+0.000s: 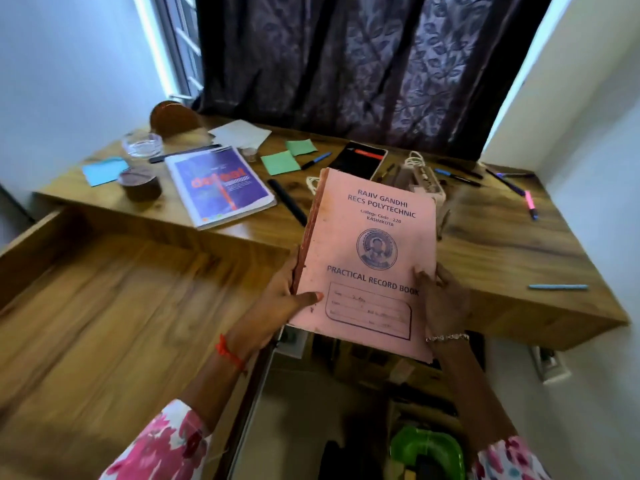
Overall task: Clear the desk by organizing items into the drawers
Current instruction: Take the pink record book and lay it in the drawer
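Fingers (308, 298) of left hand (282, 299) and right hand (445, 301) grip the pink record book (370, 251) low down; a slack pinch could drop it short of the drawer (121, 306) left of them.

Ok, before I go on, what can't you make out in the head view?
All head view:
- Handwritten label on the pink record book: too blurred to read.
- Power strip: near end hidden behind the book.
- Open drawer: motion-blurred, cut off by the left edge.
- Green container under the desk: dark, cut by the bottom edge.
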The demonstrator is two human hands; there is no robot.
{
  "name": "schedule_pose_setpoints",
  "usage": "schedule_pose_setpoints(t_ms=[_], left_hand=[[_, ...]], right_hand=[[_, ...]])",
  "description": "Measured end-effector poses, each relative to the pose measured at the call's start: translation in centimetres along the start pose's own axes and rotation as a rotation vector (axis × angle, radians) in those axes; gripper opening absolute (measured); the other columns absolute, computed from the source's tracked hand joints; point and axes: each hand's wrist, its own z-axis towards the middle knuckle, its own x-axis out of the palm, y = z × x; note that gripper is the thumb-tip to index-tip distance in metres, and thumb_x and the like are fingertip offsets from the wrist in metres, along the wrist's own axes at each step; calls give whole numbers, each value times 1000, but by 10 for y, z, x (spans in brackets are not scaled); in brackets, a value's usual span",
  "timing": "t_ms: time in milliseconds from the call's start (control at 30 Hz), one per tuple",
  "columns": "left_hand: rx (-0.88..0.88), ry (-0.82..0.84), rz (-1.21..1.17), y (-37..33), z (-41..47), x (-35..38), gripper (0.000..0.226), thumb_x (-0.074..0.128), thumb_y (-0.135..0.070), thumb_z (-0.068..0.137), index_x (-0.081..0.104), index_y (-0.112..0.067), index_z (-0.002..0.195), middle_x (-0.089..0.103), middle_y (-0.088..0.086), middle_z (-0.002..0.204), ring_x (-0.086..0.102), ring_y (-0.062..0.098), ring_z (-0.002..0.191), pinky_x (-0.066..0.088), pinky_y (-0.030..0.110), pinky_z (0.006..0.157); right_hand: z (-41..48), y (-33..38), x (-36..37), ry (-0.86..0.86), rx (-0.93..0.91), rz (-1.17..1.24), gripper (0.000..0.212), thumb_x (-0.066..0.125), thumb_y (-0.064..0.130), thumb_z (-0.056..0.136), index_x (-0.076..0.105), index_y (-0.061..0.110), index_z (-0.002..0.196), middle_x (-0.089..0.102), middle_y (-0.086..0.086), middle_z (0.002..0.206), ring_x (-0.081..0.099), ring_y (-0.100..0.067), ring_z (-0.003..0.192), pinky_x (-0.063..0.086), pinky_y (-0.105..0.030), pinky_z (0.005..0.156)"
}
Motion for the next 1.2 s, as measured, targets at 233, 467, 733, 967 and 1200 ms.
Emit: schedule_pose_setpoints(t_ms=[233,467,733,967,1200], left_hand=[[-138,-127,37,23,-86,-66,96,67,0,77,9,-30,147,58,4,124,63,25,104,55,42,83],[-208,-189,12,55,-119,-122,89,66,-2,79,14,-28,146,59,-4,119,65,16,97,59,30,71],[-315,-215,64,74,-127,-203,91,69,-7,78,12,-25,147,53,-25,106,58,-9,88,53,10,68],[-391,-220,134,85,-124,-270,86,67,-4,81,14,-18,147,51,-19,113,54,-16,82,44,0,60],[-464,-277,214,98,-120,-324,90,72,-15,79,15,-21,147,37,2,145,46,12,110,38,22,94]], right_hand=[[-102,-4,45,75,48,-14,42,68,16,81,59,9,121,68,-2,100,63,-9,82,52,-16,63],[-152,-13,93,123,102,-53,35,69,15,80,62,13,114,66,5,87,63,-5,76,48,-15,57],[-188,-30,168,124,235,-44,36,68,6,80,62,3,115,68,-11,97,64,-16,74,51,-11,52],[-214,-33,231,112,337,-39,51,69,9,79,52,5,127,68,-16,108,66,-23,83,56,-22,59],[-232,-43,291,45,396,5,60,69,2,78,45,5,133,61,-20,121,66,-26,93,59,-23,65]])
